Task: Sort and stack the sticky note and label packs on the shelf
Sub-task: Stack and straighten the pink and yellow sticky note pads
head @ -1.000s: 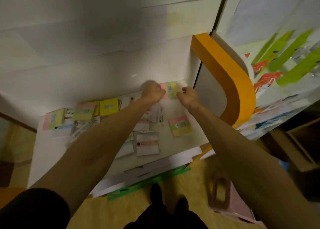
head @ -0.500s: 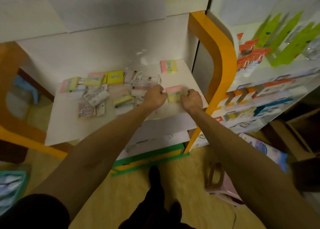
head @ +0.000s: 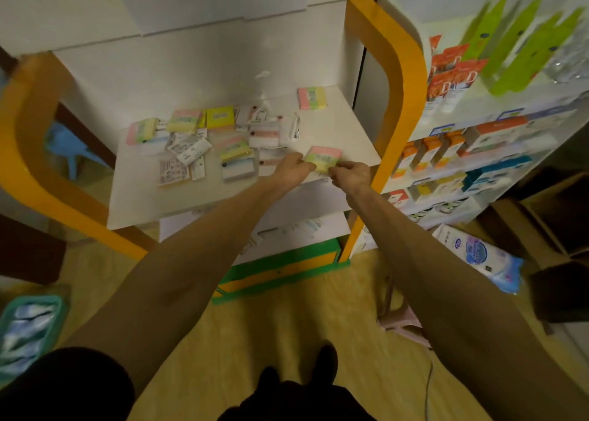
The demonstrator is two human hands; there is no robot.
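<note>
A pink-and-yellow sticky note pack [head: 323, 158] lies near the front right of the white shelf [head: 350, 140]. My left hand [head: 291, 170] pinches its left edge and my right hand [head: 350, 175] pinches its near right corner. Another pink-yellow pack [head: 312, 98] sits alone at the back right corner. Several mixed sticky note packs [head: 186, 121] and white label packs [head: 188, 152] lie scattered over the shelf's left and middle.
Orange curved frames [head: 395, 70] flank the shelf. A stocked white rack [head: 478, 140] stands to the right. Lower shelves hold paper packs [head: 296, 229]. A pink stool [head: 404, 321], a tissue pack [head: 478, 255] and a teal basket [head: 25, 328] sit on the floor.
Both hands drew back from the pack at the back right corner to the front-right pack and took hold of it. The camera pulled back from the shelf.
</note>
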